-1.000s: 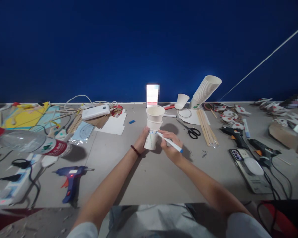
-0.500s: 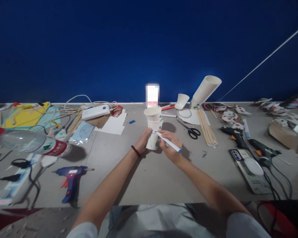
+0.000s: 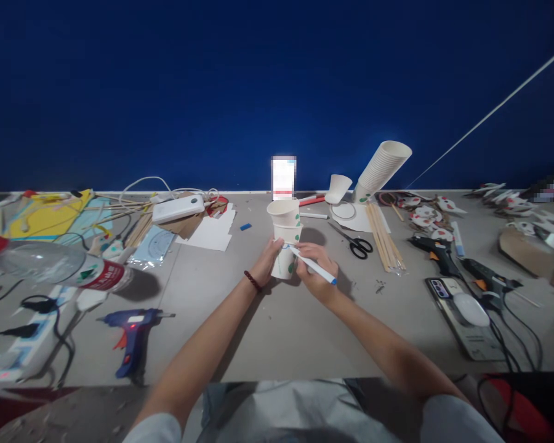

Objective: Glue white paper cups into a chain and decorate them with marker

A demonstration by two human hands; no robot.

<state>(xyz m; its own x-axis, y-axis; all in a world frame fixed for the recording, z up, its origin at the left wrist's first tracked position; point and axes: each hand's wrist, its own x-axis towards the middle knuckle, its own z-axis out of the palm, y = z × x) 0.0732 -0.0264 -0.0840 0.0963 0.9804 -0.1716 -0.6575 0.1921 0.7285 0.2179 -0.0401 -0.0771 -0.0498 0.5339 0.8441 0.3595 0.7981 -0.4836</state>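
Paper cups with green spots stand stacked upright in the middle of the table, an open rim at the top. My left hand is closed around the left side of the lower cup. In my right hand is a white marker with a blue end, its tip at the cup's front. A small blue mark shows on the cup near the tip. A lit phone screen, blurred out, stands just behind the cups.
Scissors, wooden sticks and a tilted cup stack lie to the right, with glue guns and a phone farther over. At left are a blue glue gun, a plastic bottle and a power strip.
Almost nothing differs. The cups tilt or shift very slightly under my hands, and the marker tip stays at the lower cup's front.
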